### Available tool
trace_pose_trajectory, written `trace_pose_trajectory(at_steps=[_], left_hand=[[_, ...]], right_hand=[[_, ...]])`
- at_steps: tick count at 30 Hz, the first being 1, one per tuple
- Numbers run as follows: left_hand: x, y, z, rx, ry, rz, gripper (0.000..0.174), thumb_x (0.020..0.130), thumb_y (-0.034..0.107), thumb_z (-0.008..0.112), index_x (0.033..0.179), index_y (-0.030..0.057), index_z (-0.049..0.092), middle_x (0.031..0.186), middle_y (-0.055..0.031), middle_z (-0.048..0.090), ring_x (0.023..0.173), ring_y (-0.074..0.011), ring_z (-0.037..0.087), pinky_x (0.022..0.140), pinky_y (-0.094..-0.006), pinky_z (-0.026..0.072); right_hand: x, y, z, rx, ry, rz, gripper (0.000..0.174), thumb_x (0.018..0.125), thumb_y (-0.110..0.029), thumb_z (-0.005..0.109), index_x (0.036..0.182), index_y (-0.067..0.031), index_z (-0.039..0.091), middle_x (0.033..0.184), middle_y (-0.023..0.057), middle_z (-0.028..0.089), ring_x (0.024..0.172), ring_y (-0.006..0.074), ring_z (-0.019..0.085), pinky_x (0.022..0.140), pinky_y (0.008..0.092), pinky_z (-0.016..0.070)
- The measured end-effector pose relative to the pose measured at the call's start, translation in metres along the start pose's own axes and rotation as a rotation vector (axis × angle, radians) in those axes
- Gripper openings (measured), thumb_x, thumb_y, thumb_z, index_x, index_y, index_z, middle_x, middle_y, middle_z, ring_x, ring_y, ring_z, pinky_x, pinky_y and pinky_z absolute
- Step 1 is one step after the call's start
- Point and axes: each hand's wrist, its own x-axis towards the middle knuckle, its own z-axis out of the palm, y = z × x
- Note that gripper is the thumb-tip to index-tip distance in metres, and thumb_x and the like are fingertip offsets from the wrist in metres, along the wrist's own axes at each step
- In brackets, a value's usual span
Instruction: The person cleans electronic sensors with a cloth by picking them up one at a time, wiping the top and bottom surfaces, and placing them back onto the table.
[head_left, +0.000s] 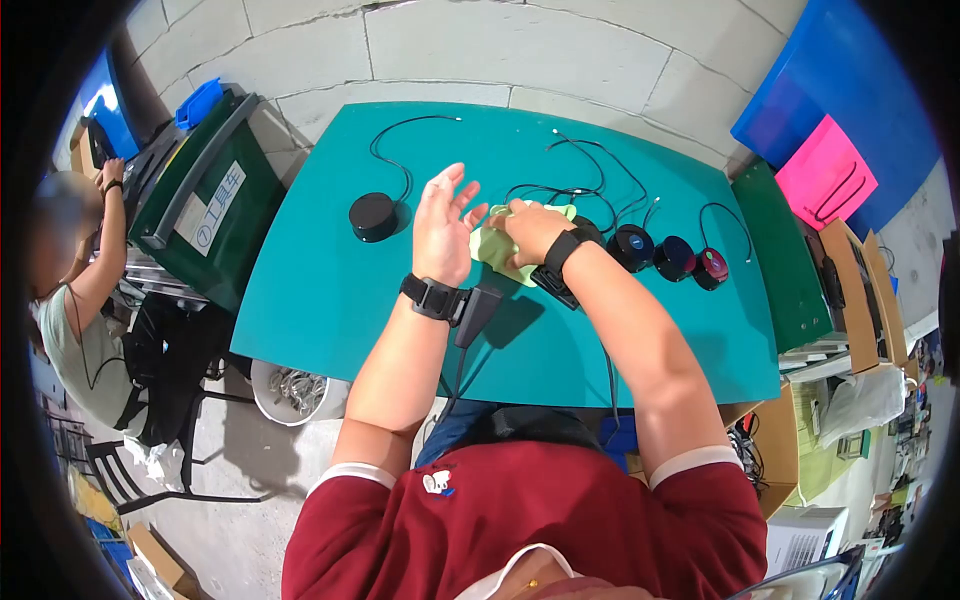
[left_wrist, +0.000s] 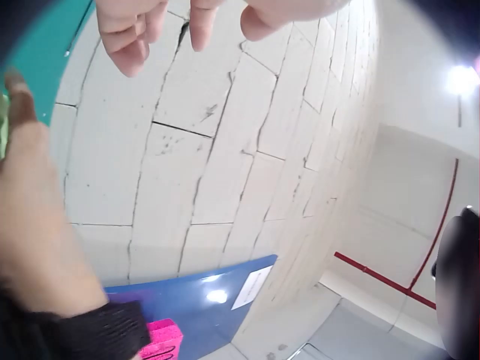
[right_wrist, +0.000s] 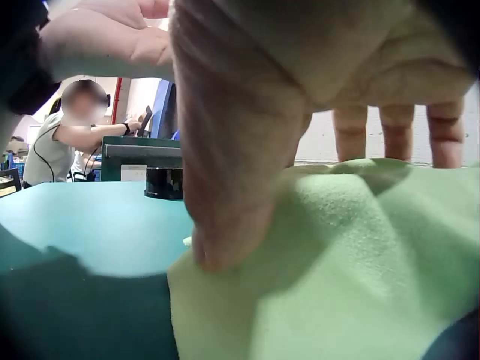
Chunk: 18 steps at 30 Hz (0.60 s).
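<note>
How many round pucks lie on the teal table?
4. A lone puck lies left of the left hand. Three lie in a row right of the right hand: first puck, middle puck, reddish puck. The green cloth may hide another.

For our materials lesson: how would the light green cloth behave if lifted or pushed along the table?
The light green cloth probably flops: it folds and bunches under the right hand. Its fuzzy surface suggests it would drag, not slide, on the table. Thin, so likely light.
</note>
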Motion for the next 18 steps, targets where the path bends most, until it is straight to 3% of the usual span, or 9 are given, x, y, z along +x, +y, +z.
trace_pose_trajectory(at_steps=[5,8,9,10,11,12,13,15,18], left_hand=[[0.001,-0.002,-0.014,0.13,0.033,-0.012,0.035,0.088,0.02,0.051,0.118,0.0035,0.045,0.122,-0.0097,0.043,0.106,-0.0208,0.045,0.081,-0.0346,0.0421],[0.001,-0.002,-0.019,0.176,0.068,-0.004,0.028,0.088,0.017,0.051,0.113,0.0053,0.049,0.116,-0.0077,0.049,0.1,-0.018,0.048,0.078,-0.0314,0.0426],[0.001,-0.004,-0.019,0.199,0.088,-0.006,0.026,0.088,0.016,0.051,0.112,0.0061,0.05,0.115,-0.0068,0.05,0.099,-0.0168,0.049,0.076,-0.0301,0.0427],[0.0,-0.005,-0.016,0.214,0.103,-0.001,0.023,0.086,0.013,0.054,0.109,0.0066,0.051,0.108,-0.004,0.051,0.092,-0.0121,0.049,0.069,-0.025,0.0428],[-0.001,-0.007,-0.015,0.215,0.092,-0.01,0.023,0.086,0.013,0.054,0.109,0.0066,0.051,0.108,-0.004,0.051,0.092,-0.0121,0.049,0.069,-0.025,0.0428],[-0.002,-0.008,-0.014,0.272,0.073,-0.03,0.024,0.086,0.012,0.055,0.109,0.0066,0.051,0.107,-0.0042,0.051,0.091,-0.0113,0.05,0.067,-0.0239,0.0425],[-0.003,-0.009,-0.012,0.331,0.054,-0.049,0.025,0.085,0.011,0.055,0.109,0.0066,0.051,0.107,-0.0044,0.051,0.09,-0.0105,0.05,0.066,-0.0227,0.0421],[-0.01,-0.008,-0.003,0.411,-0.017,-0.084,0.031,0.085,0.011,0.056,0.114,0.0056,0.05,0.107,-0.0056,0.052,0.087,-0.0099,0.052,0.065,-0.0225,0.0435],[-0.024,-0.011,0.009,0.456,-0.303,-0.283,0.046,0.085,0.017,0.057,0.127,0.0056,0.042,0.11,-0.0072,0.055,0.086,-0.0118,0.055,0.067,-0.0249,0.0468]], right_hand=[[0.007,0.006,0.001,0.043,-0.055,-0.009,0.063,0.062,-0.02,0.075,0.119,-0.025,0.05,0.111,0.0114,0.047,0.104,0.0309,0.05,0.084,0.0398,0.046],[0.003,0.017,0.007,0.306,0.209,-0.065,0.062,0.063,-0.025,0.074,0.119,-0.0171,0.047,0.111,0.015,0.045,0.102,0.0348,0.048,0.086,0.043,0.0424],[-0.001,0.019,0.007,0.307,0.213,-0.051,0.062,0.063,-0.025,0.074,0.119,-0.0171,0.047,0.111,0.015,0.045,0.102,0.0348,0.048,0.086,0.043,0.0424],[-0.006,0.02,0.009,0.544,0.44,-0.075,0.06,0.067,-0.024,0.073,0.12,-0.015,0.045,0.112,0.0136,0.045,0.102,0.0315,0.049,0.086,0.041,0.0429],[-0.009,0.021,0.011,0.776,0.671,-0.1,0.059,0.07,-0.022,0.071,0.121,-0.0129,0.043,0.113,0.0121,0.045,0.102,0.0281,0.05,0.086,0.0391,0.0433],[-0.009,0.023,0.014,1.341,0.57,-0.215,0.055,0.077,-0.017,0.067,0.123,-0.0089,0.038,0.115,0.0084,0.046,0.103,0.0203,0.05,0.088,0.0347,0.0439],[-0.036,0.01,-0.005,1.77,0.418,-0.141,0.054,0.079,-0.009,0.064,0.125,-0.0083,0.035,0.115,0.0062,0.047,0.104,0.0165,0.05,0.089,0.0329,0.044],[-0.052,0.009,0.003,1.865,0.427,-0.159,0.056,0.077,-0.01,0.067,0.124,-0.0081,0.035,0.118,0.0066,0.044,0.103,0.0161,0.05,0.082,0.0334,0.0492],[-0.067,0.007,0.019,1.719,0.523,-0.276,0.054,0.074,-0.007,0.069,0.119,-0.008,0.04,0.112,0.0041,0.05,0.102,0.0151,0.05,0.086,0.0316,0.0444]])
